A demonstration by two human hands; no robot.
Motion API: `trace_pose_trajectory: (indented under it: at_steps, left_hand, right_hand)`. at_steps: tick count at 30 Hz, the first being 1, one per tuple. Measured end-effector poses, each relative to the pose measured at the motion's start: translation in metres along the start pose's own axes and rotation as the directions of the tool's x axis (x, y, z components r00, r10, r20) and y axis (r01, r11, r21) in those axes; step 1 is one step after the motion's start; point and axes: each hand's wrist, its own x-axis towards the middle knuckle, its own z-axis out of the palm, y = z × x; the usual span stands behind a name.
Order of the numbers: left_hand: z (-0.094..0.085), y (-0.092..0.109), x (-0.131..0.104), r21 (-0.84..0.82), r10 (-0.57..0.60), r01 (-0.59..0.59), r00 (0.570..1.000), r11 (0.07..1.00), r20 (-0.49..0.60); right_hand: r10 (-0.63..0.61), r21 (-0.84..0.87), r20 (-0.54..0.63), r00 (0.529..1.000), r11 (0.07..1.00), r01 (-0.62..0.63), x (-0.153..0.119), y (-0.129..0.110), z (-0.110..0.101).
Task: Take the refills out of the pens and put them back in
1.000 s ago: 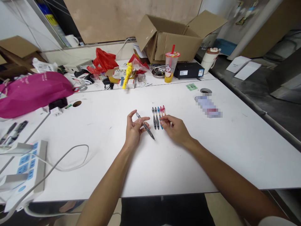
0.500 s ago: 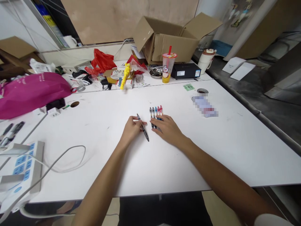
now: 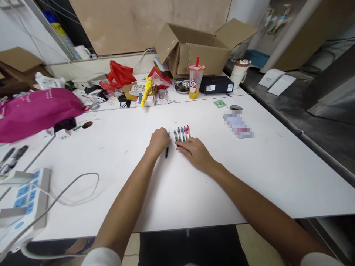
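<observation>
Several click pens (image 3: pixel 182 133) lie side by side on the white table, with dark, blue and red upper ends pointing away from me. My right hand (image 3: pixel 198 152) covers their lower halves, its fingers curled across them and thumb close to the index finger. Just left of the row, my left hand (image 3: pixel 160 141) is closed around a dark pen (image 3: pixel 166 152). That pen stands roughly parallel to the others, a small gap apart, its tip toward me. The left fingertips are hidden behind the hand.
Beyond the pens stand a drink cup with a red straw (image 3: pixel 196 81), a black box (image 3: pixel 216 85) and an open cardboard box (image 3: pixel 194 55). A phone-like blurred item (image 3: pixel 239 125) and a tape roll (image 3: pixel 236 108) lie right. A power strip (image 3: pixel 34 199) with cable sits left.
My left hand has turned over the dark pen, bringing it from slanted to nearly parallel with the row. My right hand's fingers have drawn in and slid nearer, uncovering more of the pens.
</observation>
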Motion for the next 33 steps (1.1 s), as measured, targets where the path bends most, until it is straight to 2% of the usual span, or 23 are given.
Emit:
trace_pose_trajectory:
  at_steps: [5, 8, 13, 19, 21, 22, 23, 25, 26, 27, 28, 30, 32, 33]
  left_hand:
    - [-0.003, 0.009, -0.008, 0.026, -0.011, 0.012, 0.999, 1.0, -0.042]
    - [-0.001, 0.007, -0.011, 0.022, 0.01, -0.009, 0.997, 1.0, -0.075]
    - [0.008, -0.001, -0.007, -0.093, 0.065, -0.075, 0.992, 0.993, -0.111]
    - [0.009, 0.0, -0.009, -0.278, -0.046, -0.01, 0.98, 0.961, -0.195]
    - [0.005, -0.002, -0.015, -0.386, -0.062, -0.034, 0.971, 0.922, -0.233]
    - [0.003, -0.004, -0.019, -0.505, -0.045, -0.069, 0.977, 0.86, -0.21]
    - [0.001, -0.007, -0.024, -0.664, 0.004, -0.09, 0.992, 0.742, -0.13]
    - [-0.003, -0.013, -0.036, -0.915, 0.126, -0.049, 0.992, 0.4, 0.002]
    - [-0.005, -0.016, -0.042, -0.966, 0.184, -0.013, 0.982, 0.259, 0.036]
    - [-0.006, -0.019, -0.049, -0.987, 0.192, 0.006, 0.981, 0.161, 0.037]
    - [-0.005, -0.021, -0.055, -0.996, 0.171, 0.01, 0.985, 0.094, 0.026]
    - [-0.002, -0.023, -0.065, -1.0, 0.124, -0.003, 0.992, 0.024, 0.0]
    - [0.004, -0.022, -0.072, -1.0, 0.118, -0.016, 0.993, -0.007, -0.017]
    - [0.008, -0.021, -0.074, -1.0, 0.135, -0.022, 0.991, -0.013, -0.024]
  right_hand:
    - [0.079, 0.18, -0.166, 0.983, 0.982, -0.049, -0.002, -0.003, -0.001]
    - [0.128, 0.271, -0.211, 0.969, 0.96, -0.068, 0.0, -0.005, -0.007]
    - [0.229, 0.424, -0.193, 0.954, 0.896, -0.129, 0.01, -0.01, -0.02]
    - [0.22, 0.426, -0.129, 0.967, 0.893, -0.146, 0.009, -0.005, -0.024]
    - [0.236, 0.458, -0.121, 0.964, 0.875, -0.157, 0.003, -0.002, -0.023]
    - [0.243, 0.479, -0.113, 0.963, 0.863, -0.161, 0.001, -0.001, -0.022]
    - [0.239, 0.495, -0.099, 0.966, 0.854, -0.161, -0.002, -0.001, -0.022]
    - [0.228, 0.527, -0.069, 0.971, 0.835, -0.159, -0.005, -0.001, -0.021]
    - [0.221, 0.543, -0.053, 0.974, 0.824, -0.158, -0.007, -0.002, -0.021]
    - [0.212, 0.559, -0.037, 0.976, 0.814, -0.156, -0.008, -0.003, -0.021]
    - [0.205, 0.574, -0.018, 0.978, 0.803, -0.158, -0.009, -0.004, -0.021]
    - [0.215, 0.625, 0.023, 0.976, 0.759, -0.182, -0.01, -0.007, -0.02]
    - [0.271, 0.705, 0.106, 0.957, 0.658, -0.264, -0.011, -0.01, -0.019]
    - [0.293, 0.737, 0.19, 0.937, 0.588, -0.333, -0.011, -0.012, -0.018]
